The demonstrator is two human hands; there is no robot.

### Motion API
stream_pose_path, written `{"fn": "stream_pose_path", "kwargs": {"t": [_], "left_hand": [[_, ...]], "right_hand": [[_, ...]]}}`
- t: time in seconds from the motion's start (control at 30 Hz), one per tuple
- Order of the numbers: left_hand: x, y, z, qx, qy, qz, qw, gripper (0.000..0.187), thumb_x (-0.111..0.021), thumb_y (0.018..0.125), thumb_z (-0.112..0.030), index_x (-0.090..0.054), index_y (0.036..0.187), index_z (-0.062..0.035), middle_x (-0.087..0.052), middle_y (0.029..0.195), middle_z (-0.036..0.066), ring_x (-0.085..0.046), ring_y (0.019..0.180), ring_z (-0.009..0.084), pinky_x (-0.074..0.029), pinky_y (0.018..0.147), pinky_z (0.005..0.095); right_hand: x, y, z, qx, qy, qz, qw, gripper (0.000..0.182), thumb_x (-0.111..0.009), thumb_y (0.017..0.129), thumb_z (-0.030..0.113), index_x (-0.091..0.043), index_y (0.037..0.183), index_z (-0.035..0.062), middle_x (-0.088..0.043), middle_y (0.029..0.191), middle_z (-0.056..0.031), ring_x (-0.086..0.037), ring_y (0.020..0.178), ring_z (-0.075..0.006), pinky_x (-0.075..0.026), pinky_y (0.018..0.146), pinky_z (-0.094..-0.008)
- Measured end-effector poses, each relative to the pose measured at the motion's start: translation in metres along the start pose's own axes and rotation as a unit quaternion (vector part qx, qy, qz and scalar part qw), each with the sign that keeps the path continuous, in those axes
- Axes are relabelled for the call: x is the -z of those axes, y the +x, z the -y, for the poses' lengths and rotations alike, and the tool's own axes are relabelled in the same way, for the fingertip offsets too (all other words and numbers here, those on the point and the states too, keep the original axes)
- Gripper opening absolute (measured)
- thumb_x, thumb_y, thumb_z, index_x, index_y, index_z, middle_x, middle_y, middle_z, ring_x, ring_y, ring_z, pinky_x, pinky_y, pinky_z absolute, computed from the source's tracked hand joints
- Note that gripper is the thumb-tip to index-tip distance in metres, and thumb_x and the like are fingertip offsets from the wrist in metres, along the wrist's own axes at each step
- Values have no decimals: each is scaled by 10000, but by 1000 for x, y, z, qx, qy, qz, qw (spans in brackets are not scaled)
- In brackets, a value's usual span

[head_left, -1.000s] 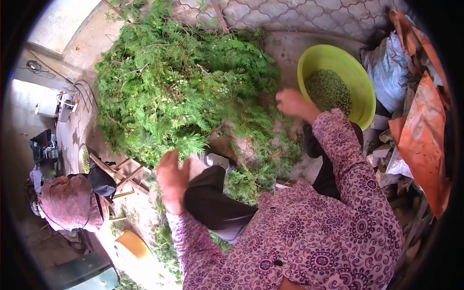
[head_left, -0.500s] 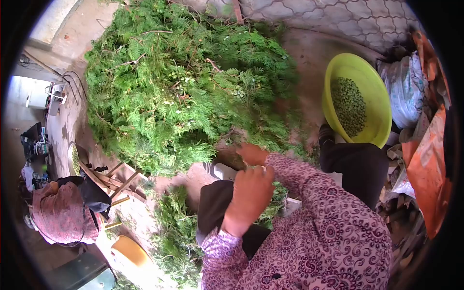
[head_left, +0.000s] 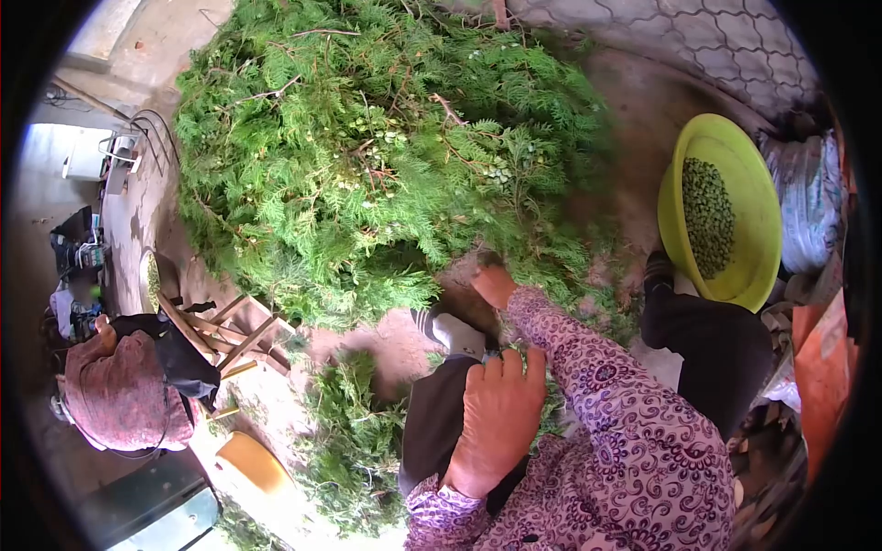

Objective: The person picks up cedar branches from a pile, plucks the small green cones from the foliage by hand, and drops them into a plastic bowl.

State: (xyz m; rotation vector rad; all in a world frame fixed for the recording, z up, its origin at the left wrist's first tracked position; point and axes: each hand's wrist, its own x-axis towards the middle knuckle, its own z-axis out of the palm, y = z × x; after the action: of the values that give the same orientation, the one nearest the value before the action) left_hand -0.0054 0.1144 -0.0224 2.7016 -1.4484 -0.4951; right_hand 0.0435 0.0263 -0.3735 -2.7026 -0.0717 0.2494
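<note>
A large heap of green leafy branches (head_left: 340, 174) with small pale cones or berries lies in front of me. My right hand (head_left: 494, 285) reaches to the near edge of this heap, its fingers bent; whatever they hold is hidden. Nearer my body, above my dark-trousered leg, is my left hand (head_left: 501, 413), back upward and fingers curled, with any held thing out of sight. The two hands are apart. More green sprigs (head_left: 354, 441) lie on the ground left of my leg. On the right, a yellow-green basin (head_left: 678, 216) holds many small green pieces (head_left: 707, 220).
My socked foot (head_left: 459, 335) is beside the heap. At left, a person in a pink top (head_left: 129, 390) is near a wooden frame (head_left: 234, 335) and an orange-yellow container (head_left: 250, 462). A pale sack (head_left: 804, 202) and orange sheeting (head_left: 820, 376) lie at right.
The whole view has shifted, so the heap and basin appear farther right. My left hand has drawn back toward my body and away from my right forearm. My right hand stays by the heap's edge.
</note>
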Motion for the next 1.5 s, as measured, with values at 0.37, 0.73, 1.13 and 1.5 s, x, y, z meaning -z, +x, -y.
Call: {"fn": "stream_pose_path", "kwargs": {"t": [0.37,0.73,1.13,1.5], "left_hand": [[27,5,15,17,-176,-144,974,304,-621,715,-128,-523,984,-24,-546,859,140,-555,780,311,-445,648,388],[-2,40,-32,-73,-681,24,728,299,-500,868,-119,-505,1120,42,-598,931,75,-569,691,110,-468,597,224],[-4,40,-29,-11,-718,153,679,222,-652,755,-168,-589,856,20,-616,670,85,-598,498,154,-456,412,228],[-5,43,-29,-58,-763,168,621,114,-615,778,-103,-582,793,6,-587,592,75,-551,435,124,-422,370,208]], "right_hand": [[180,-134,18,-174,899,70,396,167,-544,787,32,-549,953,50,-588,771,-55,-589,640,-149,-499,583,-276],[313,-234,61,-117,656,-125,735,216,-592,789,91,-571,985,2,-600,801,-31,-562,693,-87,-469,639,-239],[314,-249,65,-63,413,-231,879,223,-655,724,25,-585,932,-16,-569,739,-13,-540,678,-62,-435,585,-205],[317,-247,35,-119,761,-77,633,47,-576,748,26,-546,779,44,-562,669,-46,-532,561,-110,-419,496,-207]]}}
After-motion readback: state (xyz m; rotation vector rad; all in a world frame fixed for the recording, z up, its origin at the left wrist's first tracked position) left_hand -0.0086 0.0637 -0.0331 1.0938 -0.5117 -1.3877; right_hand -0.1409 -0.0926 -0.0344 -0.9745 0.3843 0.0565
